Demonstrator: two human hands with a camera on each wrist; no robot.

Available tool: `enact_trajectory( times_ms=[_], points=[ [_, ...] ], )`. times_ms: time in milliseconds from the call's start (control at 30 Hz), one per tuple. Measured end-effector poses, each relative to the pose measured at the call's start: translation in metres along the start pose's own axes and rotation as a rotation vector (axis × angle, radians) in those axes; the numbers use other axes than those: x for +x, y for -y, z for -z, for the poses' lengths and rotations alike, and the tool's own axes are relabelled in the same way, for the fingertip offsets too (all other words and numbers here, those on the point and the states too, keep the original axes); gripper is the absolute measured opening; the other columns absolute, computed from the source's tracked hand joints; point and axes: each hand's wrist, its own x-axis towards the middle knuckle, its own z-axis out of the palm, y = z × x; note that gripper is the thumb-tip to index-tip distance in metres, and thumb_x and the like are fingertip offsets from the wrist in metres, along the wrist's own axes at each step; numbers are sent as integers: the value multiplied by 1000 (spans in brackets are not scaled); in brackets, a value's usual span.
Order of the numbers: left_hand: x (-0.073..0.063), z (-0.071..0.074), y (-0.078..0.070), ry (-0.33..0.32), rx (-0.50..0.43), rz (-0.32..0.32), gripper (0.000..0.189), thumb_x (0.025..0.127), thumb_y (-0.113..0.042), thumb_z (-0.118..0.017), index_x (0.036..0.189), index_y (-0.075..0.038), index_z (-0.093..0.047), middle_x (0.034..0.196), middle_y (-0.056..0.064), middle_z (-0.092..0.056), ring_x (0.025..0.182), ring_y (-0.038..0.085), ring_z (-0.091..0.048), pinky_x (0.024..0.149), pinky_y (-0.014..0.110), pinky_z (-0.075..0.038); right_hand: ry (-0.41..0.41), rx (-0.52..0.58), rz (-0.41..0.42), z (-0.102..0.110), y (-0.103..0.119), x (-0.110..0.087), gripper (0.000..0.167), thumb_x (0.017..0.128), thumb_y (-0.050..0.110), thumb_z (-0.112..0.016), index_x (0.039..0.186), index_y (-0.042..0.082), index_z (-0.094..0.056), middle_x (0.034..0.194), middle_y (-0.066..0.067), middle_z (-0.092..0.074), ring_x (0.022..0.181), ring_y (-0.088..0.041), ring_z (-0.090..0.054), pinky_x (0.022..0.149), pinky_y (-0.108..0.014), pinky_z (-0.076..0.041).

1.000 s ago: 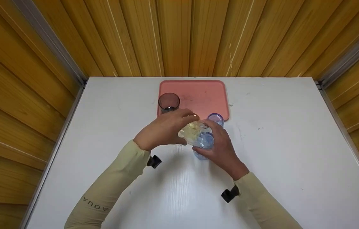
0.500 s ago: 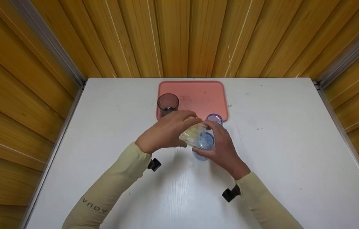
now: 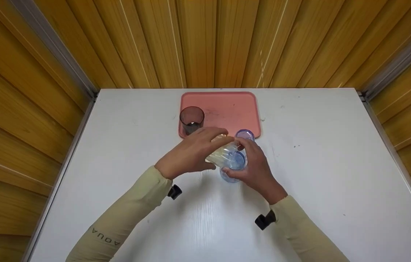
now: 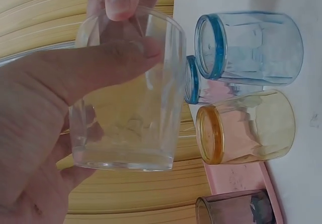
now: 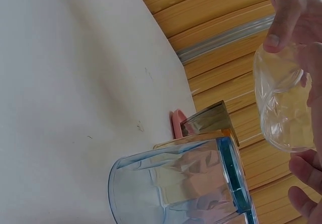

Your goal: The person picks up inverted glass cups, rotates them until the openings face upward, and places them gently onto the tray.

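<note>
A clear plastic-looking cup (image 4: 131, 118) with faceted walls is held tilted above the table between both hands. My left hand (image 3: 196, 151) grips it round the side, thumb across the wall in the left wrist view. Thumb and fingers of my right hand (image 3: 258, 169) hold the cup's other end, at the rim. Right under the hands stand a blue-tinted cup (image 4: 266, 48), a second blue cup (image 4: 191, 80) and an amber cup (image 4: 251, 128). In the head view the hands and the held cup hide most of the amber one.
A pink tray (image 3: 227, 103) lies at the table's back edge. On its left part stands a smoky dark cup (image 3: 192, 116). Yellow wood-panel walls (image 3: 198, 43) enclose the white table (image 3: 318, 145) at the back and sides.
Both hands keep their hold on the clear cup. The left hand has shifted very slightly to the right and nearer, showing more of the dark cup; the held cup's tilt has changed a little.
</note>
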Motion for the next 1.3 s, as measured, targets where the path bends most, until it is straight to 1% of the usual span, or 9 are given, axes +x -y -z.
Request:
enact_trajectory(
  times_ms=[233, 367, 500, 633, 800, 933, 1067, 1167, 1300],
  points=[
    [-1, -4, 0, 1, 19, -9, 96, 66, -25, -90, 146, -30, -37, 144, -1, -47, 136, 17, -41, 120, 42, -27, -17, -26, 5, 1, 2, 1, 82, 67, 38, -87, 133, 13, -46, 119, -3, -57, 105, -18, -53, 92, -39, -52],
    [-1, -5, 0, -12, 39, -20, 94, 68, -24, -89, 146, -29, -36, 142, -2, -48, 135, 17, -41, 120, 40, -27, -28, -33, 13, 2, 3, 2, 80, 67, 39, -87, 131, 13, -47, 116, -5, -58, 104, -22, -55, 92, -40, -52],
    [-1, -6, 0, -9, 51, -17, 92, 69, -24, -88, 146, -28, -37, 141, -2, -48, 135, 17, -42, 120, 40, -27, -28, -40, 10, 3, 4, 2, 81, 67, 41, -87, 131, 13, -47, 117, -4, -58, 104, -21, -55, 92, -39, -52],
    [-1, -6, 1, 5, 46, -9, 91, 70, -23, -88, 145, -27, -37, 141, -2, -48, 135, 17, -42, 119, 41, -28, -1, -62, -16, 3, 5, 2, 81, 68, 42, -86, 132, 14, -46, 118, -2, -57, 106, -18, -54, 91, -39, -53],
    [-3, -5, 2, 7, 1, 10, 93, 68, -20, -89, 145, -28, -37, 141, -2, -48, 136, 17, -42, 118, 43, -29, 43, -73, -41, 4, 5, 2, 83, 69, 42, -85, 136, 16, -43, 120, -2, -56, 107, -21, -54, 92, -42, -52],
    [-5, -5, 2, 9, -13, 22, 95, 68, -21, -89, 147, -29, -36, 142, -3, -47, 137, 17, -41, 118, 45, -30, 62, -42, -53, 4, 3, 2, 85, 72, 48, -81, 140, 18, -41, 122, -2, -56, 108, -25, -55, 94, -44, -51],
    [-6, -4, 3, 11, -21, 36, 97, 69, -23, -88, 148, -30, -34, 145, -4, -45, 138, 17, -40, 118, 47, -30, 67, -10, -57, 3, -1, 1, 90, 75, 51, -77, 147, 18, -33, 126, -5, -55, 109, -28, -56, 92, -45, -53],
    [-5, -3, 3, 6, -28, 37, 96, 69, -24, -88, 148, -30, -34, 146, -4, -45, 139, 17, -39, 118, 47, -30, 53, 2, -38, 2, -4, 0, 90, 79, 47, -75, 149, 16, -29, 128, -6, -54, 108, -28, -57, 90, -44, -54],
    [-6, 0, 3, -11, -22, 31, 93, 70, -26, -87, 147, -27, -36, 146, -4, -44, 138, 16, -40, 118, 47, -30, 5, 15, 25, 1, -6, 1, 79, 84, 39, -72, 147, 12, -32, 127, -6, -55, 104, -24, -59, 88, -43, -55]
  ],
)
